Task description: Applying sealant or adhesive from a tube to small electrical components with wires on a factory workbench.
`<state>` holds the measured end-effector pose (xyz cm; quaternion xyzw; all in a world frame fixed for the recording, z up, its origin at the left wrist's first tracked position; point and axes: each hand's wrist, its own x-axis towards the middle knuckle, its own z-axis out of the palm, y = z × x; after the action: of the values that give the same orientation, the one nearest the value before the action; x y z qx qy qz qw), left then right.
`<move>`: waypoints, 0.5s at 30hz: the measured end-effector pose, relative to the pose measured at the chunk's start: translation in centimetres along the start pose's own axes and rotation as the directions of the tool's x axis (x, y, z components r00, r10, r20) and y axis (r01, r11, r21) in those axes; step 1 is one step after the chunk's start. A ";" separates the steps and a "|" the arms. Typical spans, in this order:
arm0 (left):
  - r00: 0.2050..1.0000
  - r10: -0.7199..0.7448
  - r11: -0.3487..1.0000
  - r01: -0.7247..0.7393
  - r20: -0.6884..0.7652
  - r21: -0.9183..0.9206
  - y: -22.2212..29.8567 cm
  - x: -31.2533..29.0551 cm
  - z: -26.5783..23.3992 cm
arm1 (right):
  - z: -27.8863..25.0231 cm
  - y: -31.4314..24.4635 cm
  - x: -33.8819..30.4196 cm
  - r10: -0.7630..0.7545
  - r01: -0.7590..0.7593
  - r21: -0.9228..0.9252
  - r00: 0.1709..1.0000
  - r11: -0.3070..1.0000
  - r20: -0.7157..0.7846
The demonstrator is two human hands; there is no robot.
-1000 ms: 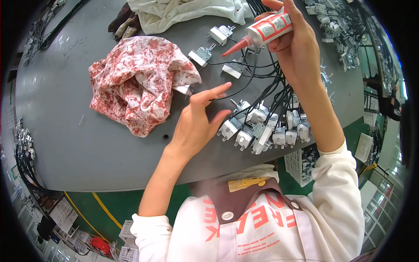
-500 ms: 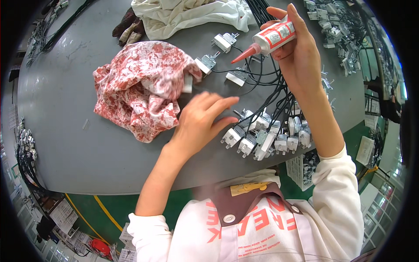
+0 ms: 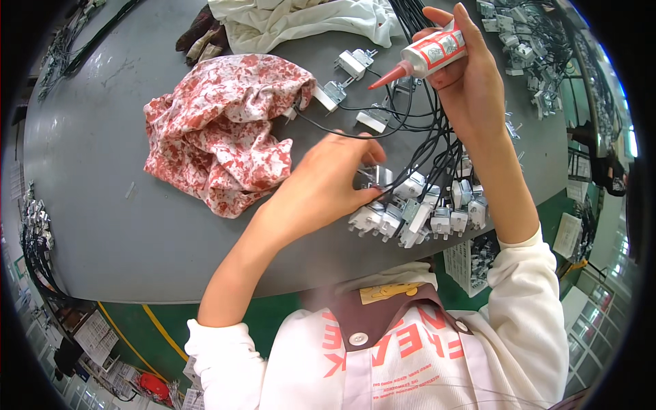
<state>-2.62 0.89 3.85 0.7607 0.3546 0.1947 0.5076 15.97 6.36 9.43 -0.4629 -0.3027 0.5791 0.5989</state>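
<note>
My right hand [image 3: 471,82] is wrapped round a glue tube [image 3: 437,52], white with red print. The tube's red tapered nozzle [image 3: 389,76] points down to the left, above the table. My left hand [image 3: 335,174] is at the left edge of a pile of white boxy electrical parts [image 3: 415,212] with metal brackets, prongs and black cables. Its thumb and fingers are apart on either side of one part [image 3: 380,175]; the fingertips are partly hidden. Left of this hand lies a crumpled red-and-white cloth [image 3: 225,137], with a wired part [image 3: 292,113] at its right edge.
Three loose parts [image 3: 372,120] lie beyond my left hand. Black cables [image 3: 444,123] run under my right hand. Farther back are a cream cloth [image 3: 301,24] and dark gloves [image 3: 205,37]. More wired parts [image 3: 526,48] fill the far right of the grey table [image 3: 102,205].
My left hand has moved right, from beside the cloth to the pile's edge. The cloth has shifted, and the part at its edge shows more. The tube has hardly moved.
</note>
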 end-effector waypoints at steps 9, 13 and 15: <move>0.826 -0.443 0.468 -0.117 -0.347 -0.876 -2.6 -3.4 0.9 | -0.8 -0.1 0.4 -0.003 0.013 -0.118 0.996 0.993 0.088; 0.862 -0.395 0.520 -0.073 -0.316 -0.851 -2.5 -3.7 0.8 | 1.8 -0.3 0.1 -0.009 0.015 -0.142 0.999 0.990 0.043; 0.859 -0.411 0.543 -0.038 -0.305 -0.839 -2.9 -3.7 0.8 | 2.3 0.7 1.5 -0.022 0.025 -0.200 1.000 0.979 0.016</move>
<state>-5.64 -1.67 1.12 0.3200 0.4155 0.4571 0.7184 13.87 8.18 9.42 -0.5134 -0.3690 0.5416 0.5540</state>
